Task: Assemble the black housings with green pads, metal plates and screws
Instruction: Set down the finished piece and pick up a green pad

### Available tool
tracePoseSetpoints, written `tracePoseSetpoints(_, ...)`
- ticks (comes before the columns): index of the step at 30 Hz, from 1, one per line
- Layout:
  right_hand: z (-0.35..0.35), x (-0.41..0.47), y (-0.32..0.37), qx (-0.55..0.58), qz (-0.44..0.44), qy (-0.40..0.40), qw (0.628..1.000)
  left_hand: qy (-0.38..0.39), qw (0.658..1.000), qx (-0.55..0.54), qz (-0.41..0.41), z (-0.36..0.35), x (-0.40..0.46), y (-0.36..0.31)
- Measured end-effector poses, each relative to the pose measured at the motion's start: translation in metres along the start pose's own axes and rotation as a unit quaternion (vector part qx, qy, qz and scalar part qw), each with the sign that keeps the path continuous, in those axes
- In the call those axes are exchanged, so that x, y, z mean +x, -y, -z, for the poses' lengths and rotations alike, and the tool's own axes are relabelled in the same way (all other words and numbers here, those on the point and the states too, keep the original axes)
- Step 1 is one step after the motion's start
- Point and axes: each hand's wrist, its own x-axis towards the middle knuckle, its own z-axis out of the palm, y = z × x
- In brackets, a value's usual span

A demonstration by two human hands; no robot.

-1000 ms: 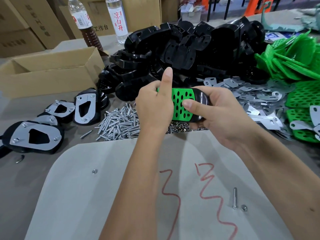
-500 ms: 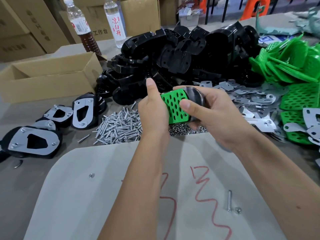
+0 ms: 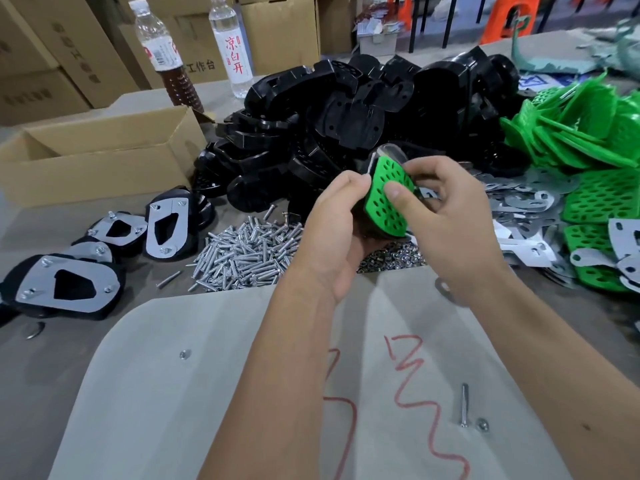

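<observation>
Both hands hold one black housing with a perforated green pad [image 3: 384, 199] on its face, raised above the table and tilted on edge. My left hand [image 3: 332, 226] grips it from below and the left. My right hand [image 3: 446, 216] holds its right side, thumb pressed on the green pad. Behind lies a big heap of black housings [image 3: 339, 126]. Green pads [image 3: 588, 140] are stacked at the right, metal plates [image 3: 526, 209] lie beside them, and a pile of screws [image 3: 242, 254] with small nuts [image 3: 391, 259] sits under the hands.
Several assembled housings with plates [image 3: 69, 285] lie at the left. An open cardboard box [image 3: 100, 157] and two bottles [image 3: 228, 43] stand behind. A pale board [image 3: 207, 393] with red marks covers the near table, with a loose screw [image 3: 464, 408] and nuts on it.
The housing with the green pad has been turned from lying across to standing on edge. My left thumb, raised before, has come down, and both hands shifted slightly right.
</observation>
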Motion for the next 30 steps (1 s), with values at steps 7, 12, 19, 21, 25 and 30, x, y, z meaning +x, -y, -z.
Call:
tracePoseSetpoints(7,0.005,-0.003,0.013,-0.039,0.107,0.009,0.993,-0.102,0.993,-0.054,0.027,0.002,0.005,0.0)
tracePoseSetpoints(12,-0.002,-0.006,0.019,0.039,0.17,0.025,0.984,-0.144,0.972,-0.183,0.028,0.008,0.013,0.0)
tracePoseSetpoints(19,0.012,0.005,0.015,0.352,-0.068,-0.079,0.93,-0.077,0.958,-0.273,0.032,0.013,0.013,-0.001)
tracePoseSetpoints(21,0.013,0.006,0.014,0.367,-0.073,-0.076,0.924,-0.066,0.96,-0.271,0.028,0.013,0.012,-0.001)
tracePoseSetpoints(25,0.01,0.005,0.013,0.335,-0.053,-0.057,0.939,-0.057,0.965,-0.255,0.026,0.013,0.01,0.0)
tracePoseSetpoints(30,0.006,0.001,0.012,0.263,0.0,-0.012,0.965,-0.073,0.969,-0.237,0.022,0.013,0.011,0.0)
